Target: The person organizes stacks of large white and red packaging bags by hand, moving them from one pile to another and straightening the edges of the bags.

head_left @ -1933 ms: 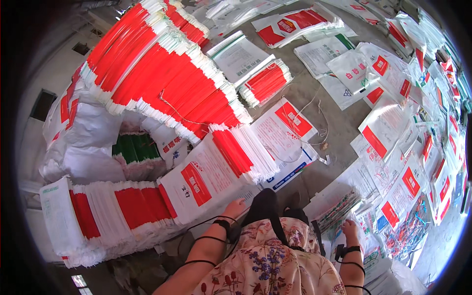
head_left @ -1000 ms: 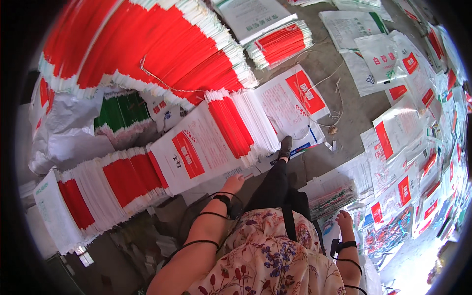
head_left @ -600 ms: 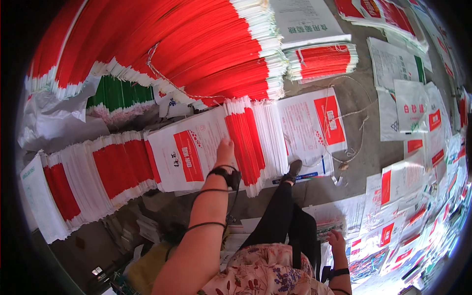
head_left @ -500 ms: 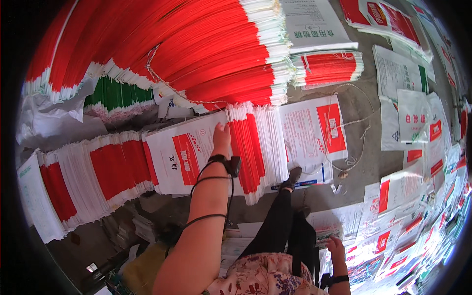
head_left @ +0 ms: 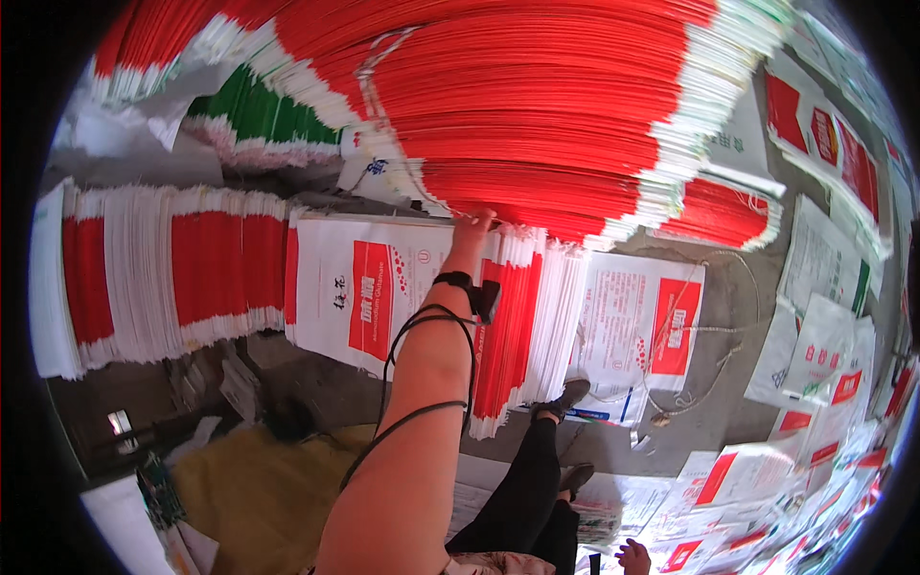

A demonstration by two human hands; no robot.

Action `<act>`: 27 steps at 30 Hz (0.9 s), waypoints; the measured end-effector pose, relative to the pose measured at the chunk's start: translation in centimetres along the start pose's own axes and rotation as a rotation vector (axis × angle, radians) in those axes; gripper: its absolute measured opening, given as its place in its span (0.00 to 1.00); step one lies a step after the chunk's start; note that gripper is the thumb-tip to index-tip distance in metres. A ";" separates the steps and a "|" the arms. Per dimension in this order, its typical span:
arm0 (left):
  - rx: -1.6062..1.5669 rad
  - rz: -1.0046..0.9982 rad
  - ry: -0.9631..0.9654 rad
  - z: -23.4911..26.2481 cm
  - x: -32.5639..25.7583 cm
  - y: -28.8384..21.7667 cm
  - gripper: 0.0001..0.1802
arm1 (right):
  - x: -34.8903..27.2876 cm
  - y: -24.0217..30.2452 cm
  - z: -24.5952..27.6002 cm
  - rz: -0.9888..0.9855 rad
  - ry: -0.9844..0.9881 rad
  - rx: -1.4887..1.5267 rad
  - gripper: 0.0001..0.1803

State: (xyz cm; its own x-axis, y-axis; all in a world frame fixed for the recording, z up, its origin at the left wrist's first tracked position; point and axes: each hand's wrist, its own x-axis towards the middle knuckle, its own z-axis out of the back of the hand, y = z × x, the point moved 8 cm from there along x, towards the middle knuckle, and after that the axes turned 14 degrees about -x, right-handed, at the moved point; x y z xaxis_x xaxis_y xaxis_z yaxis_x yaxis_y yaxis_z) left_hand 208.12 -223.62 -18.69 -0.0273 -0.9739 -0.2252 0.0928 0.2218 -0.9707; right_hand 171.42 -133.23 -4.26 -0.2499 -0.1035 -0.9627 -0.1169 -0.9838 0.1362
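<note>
My left hand (head_left: 470,236) reaches forward to the lower edge of a big stack of red-and-white woven sacks (head_left: 537,105). Its fingers are curled at the end of a thin pale rope (head_left: 414,174) that runs over the front of this stack; the fingertips are partly hidden against the sacks. Below the hand stands a narrower stack of red and white folded sacks (head_left: 508,335), beside a flat printed white sack (head_left: 326,287). At the lower edge, my right hand (head_left: 632,558) hangs with its fingers loosely apart, holding nothing visible.
A row of stacked sacks (head_left: 144,268) extends left, with a green-and-white stack (head_left: 268,110) behind it. A loose looped rope (head_left: 728,331) lies on the floor at right, over a flat sack (head_left: 623,316). Scattered sacks (head_left: 747,470) cover the right side. A brown cloth heap (head_left: 249,489) lies lower left.
My left hand has moved from the flat sack up to the rope at the big stack's lower edge. The view has shifted, and my right hand now shows only at the bottom edge.
</note>
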 end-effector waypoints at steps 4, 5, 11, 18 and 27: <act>-0.388 0.144 -0.196 2.2 -3.0 0.1 0.15 | -0.5 3.0 1.7 0.018 0.028 -0.061 0.24; -0.401 0.142 -0.205 2.4 -3.2 -0.4 0.15 | 1.0 0.9 2.5 0.003 0.022 0.122 0.24; -0.242 0.129 -0.257 2.2 -7.9 -1.0 0.10 | 0.2 4.9 2.2 0.015 0.027 0.066 0.24; -0.128 0.047 -0.254 4.2 -8.7 1.7 0.12 | -1.2 9.3 -0.7 0.094 0.066 -0.011 0.24; 0.175 -0.168 -0.214 3.0 -11.7 -1.6 0.20 | -2.5 11.5 0.2 0.097 0.003 -0.007 0.23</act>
State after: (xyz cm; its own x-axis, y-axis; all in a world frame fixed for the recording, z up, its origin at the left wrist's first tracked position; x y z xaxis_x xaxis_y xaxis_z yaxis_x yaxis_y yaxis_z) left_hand 211.26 -212.67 -14.25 0.1510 -0.9883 -0.0221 0.2748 0.0635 -0.9594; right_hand 170.49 -144.27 -0.23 -0.2565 -0.1992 -0.9458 -0.0858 -0.9700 0.2275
